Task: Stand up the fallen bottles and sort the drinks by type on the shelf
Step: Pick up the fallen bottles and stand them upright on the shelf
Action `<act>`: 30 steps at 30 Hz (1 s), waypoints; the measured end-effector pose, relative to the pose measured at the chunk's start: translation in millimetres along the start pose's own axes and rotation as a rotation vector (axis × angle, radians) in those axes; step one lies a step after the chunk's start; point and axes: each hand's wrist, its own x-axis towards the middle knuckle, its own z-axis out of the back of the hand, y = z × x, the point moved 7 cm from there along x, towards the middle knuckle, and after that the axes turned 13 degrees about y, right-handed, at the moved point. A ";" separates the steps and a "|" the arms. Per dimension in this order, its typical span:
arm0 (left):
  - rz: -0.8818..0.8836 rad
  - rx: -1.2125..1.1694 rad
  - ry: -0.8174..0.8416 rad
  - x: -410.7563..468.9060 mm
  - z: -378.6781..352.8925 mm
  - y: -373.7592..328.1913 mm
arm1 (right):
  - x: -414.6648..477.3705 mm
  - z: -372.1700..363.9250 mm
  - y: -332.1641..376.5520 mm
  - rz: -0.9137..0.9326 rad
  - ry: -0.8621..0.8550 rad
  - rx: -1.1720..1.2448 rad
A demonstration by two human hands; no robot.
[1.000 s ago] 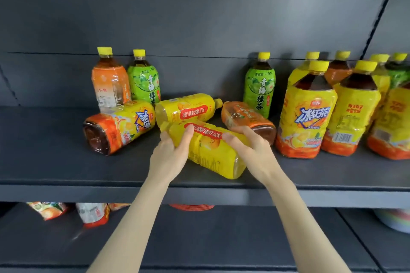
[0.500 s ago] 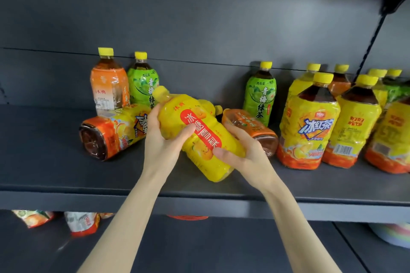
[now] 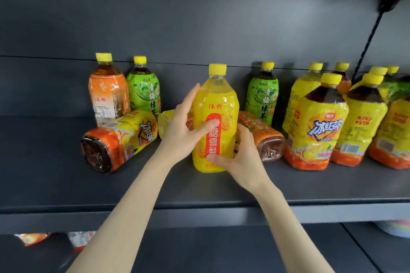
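Note:
A yellow pear-drink bottle (image 3: 218,99) with a red label stands upright at the middle of the dark shelf (image 3: 66,184). My left hand (image 3: 182,133) rests against its left side with straight fingers, thumb across the label. My right hand (image 3: 241,159) grips its lower right side, fingers curled round it. Three bottles lie on their sides: an iced-tea bottle (image 3: 119,139) at the left, a second yellow bottle (image 3: 165,122) partly hidden behind my left hand, and an orange-labelled bottle (image 3: 264,137) behind my right hand.
At the back stand an orange-labelled bottle (image 3: 108,93) and two green-tea bottles (image 3: 145,93) (image 3: 263,95). Several upright iced-tea bottles (image 3: 317,126) crowd the right end. Bare shelf lies at the far left and along the front edge. Snack packets (image 3: 33,238) show on the lower shelf.
The yellow pear-drink bottle went from lying on its side, through a tilt in both hands, to standing upright on the shelf. My left fingers have straightened.

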 end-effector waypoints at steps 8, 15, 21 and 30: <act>0.102 -0.090 0.039 8.9 -2.0 16.7 | 3.8 -0.6 -5.7 -0.051 0.019 -0.078; 0.144 -0.136 0.047 14.4 -9.7 28.4 | 10.5 5.3 -5.3 -0.080 0.021 -0.131; 0.180 -0.084 0.033 29.6 -11.4 40.0 | 13.0 12.8 -1.4 -0.099 0.007 -0.204; 0.199 -0.088 -0.023 30.9 -20.0 52.2 | 7.4 62.8 9.6 -0.142 -0.227 -0.618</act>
